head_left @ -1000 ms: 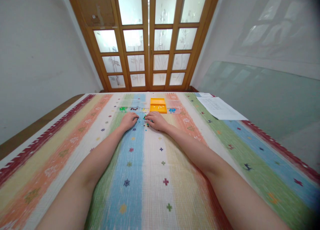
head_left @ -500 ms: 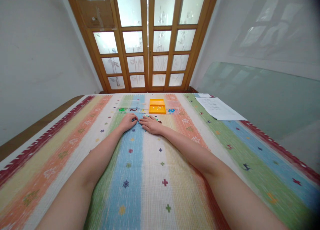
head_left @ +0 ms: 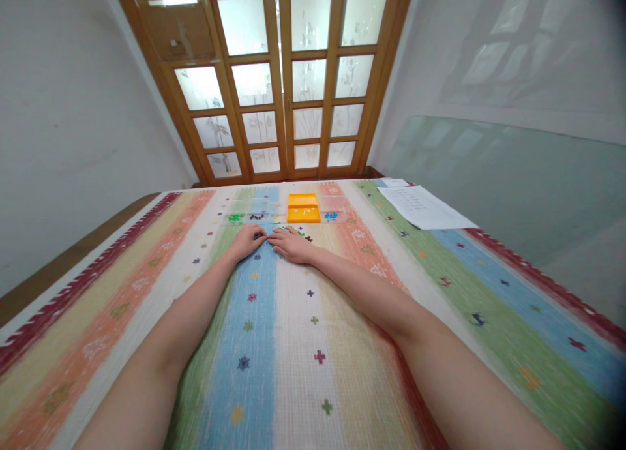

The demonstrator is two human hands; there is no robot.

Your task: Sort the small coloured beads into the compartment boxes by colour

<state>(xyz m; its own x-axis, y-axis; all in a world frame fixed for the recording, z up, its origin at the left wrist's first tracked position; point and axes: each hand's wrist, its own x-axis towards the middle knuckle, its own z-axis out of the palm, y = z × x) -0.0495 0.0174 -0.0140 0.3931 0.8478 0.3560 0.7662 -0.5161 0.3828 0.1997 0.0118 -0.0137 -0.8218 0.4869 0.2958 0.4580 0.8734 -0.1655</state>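
Observation:
Over the blue stripe of the cloth, my left hand [head_left: 249, 242] is closed in a pinch, thumb and index fingertips together. My right hand [head_left: 291, 244] meets it fingertip to fingertip, its fingers bent together and its thumb mostly hidden. Whatever lies between the fingertips is too small to make out. Just beyond and beside my right hand lie small green and dark red pieces [head_left: 308, 239], partly covered by the hand. Farther back, a yellow open box [head_left: 304, 218] holds small white pieces. Beside it are small green pieces [head_left: 235, 218], dark brown pieces [head_left: 256, 216] and blue pieces [head_left: 331, 216] in clear trays.
A striped, patterned tablecloth [head_left: 293, 372] covers the table. White printed sheets [head_left: 424, 207] lie at the back right. A few yellow pieces [head_left: 275, 217] sit left of the box. Behind the table stand wooden doors with glass panes [head_left: 308, 85]; a glass panel leans at the right wall.
The whole view has shifted slightly to the left. Both hands keep nearly the same pose, fingertips still together.

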